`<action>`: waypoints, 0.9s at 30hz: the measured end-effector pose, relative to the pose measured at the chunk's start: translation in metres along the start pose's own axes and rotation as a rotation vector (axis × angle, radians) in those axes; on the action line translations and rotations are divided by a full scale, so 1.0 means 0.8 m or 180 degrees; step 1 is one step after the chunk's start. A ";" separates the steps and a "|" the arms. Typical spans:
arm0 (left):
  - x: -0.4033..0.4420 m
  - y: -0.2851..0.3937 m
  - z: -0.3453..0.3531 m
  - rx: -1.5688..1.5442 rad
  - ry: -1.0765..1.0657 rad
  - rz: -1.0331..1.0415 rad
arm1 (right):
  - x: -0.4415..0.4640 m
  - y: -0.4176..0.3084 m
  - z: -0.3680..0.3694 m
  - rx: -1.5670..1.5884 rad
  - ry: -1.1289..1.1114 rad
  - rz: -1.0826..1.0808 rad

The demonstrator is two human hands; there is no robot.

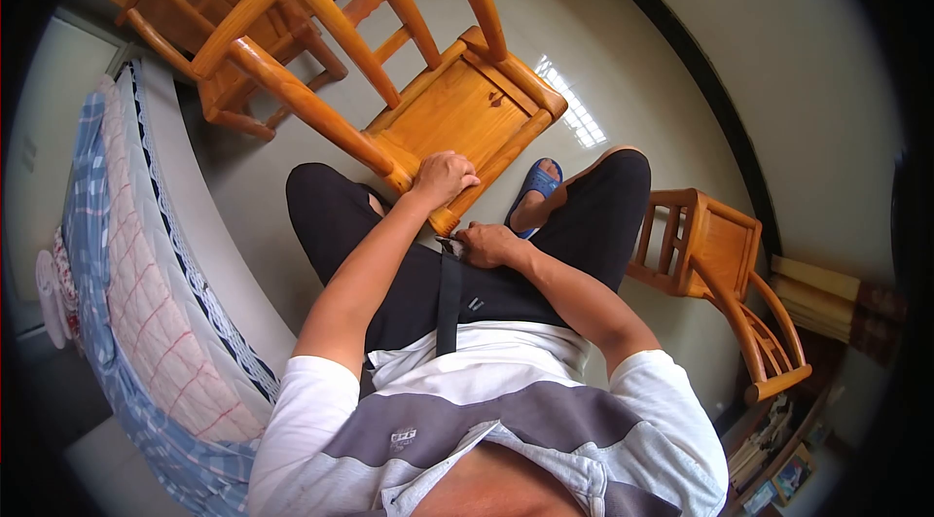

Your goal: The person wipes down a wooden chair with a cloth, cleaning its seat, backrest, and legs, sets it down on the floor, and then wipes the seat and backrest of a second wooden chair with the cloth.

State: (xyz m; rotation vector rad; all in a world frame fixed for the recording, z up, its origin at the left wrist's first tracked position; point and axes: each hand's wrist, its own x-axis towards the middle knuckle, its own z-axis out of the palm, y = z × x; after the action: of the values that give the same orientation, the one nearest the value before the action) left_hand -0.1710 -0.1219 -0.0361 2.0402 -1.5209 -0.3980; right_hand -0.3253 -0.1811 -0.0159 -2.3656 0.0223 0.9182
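Observation:
A wooden chair (pixel 457 113) lies tipped over in front of my knees, its seat panel facing up and its curved back toward the upper left. My left hand (pixel 445 178) is closed on the near edge of the seat. Close to the chair's near corner, my right hand (pixel 486 245) has its fingers closed round a small dark and whitish item that I cannot make out. A black strap (pixel 449 301) runs from beside that item down over my lap.
A second wooden chair (pixel 263 40) stands at the upper left, and a small one (pixel 725 245) at the right. Along the left is a bed (pixel 161 303) with checked covers. A shelf with books (pixel 773 434) is at the lower right.

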 end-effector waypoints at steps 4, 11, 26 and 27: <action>0.001 0.006 0.003 0.0357 -0.0048 0.0108 | 0.000 -0.004 -0.003 -0.0018 -0.0032 0.0027; 0.001 -0.002 0.000 0.0123 -0.0129 -0.0163 | -0.016 -0.002 -0.009 0.0146 0.0380 0.0277; 0.003 -0.001 -0.001 -0.0057 -0.0273 -0.0548 | -0.002 0.119 -0.087 0.1648 0.4224 0.0938; 0.003 -0.002 -0.003 -0.0214 -0.0299 -0.0488 | -0.002 0.098 -0.083 0.1365 0.4004 0.1084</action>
State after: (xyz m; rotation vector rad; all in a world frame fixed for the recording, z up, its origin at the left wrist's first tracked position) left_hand -0.1676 -0.1233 -0.0349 2.1180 -1.3893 -0.6043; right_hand -0.3035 -0.2812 -0.0174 -2.1507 1.0054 -0.5303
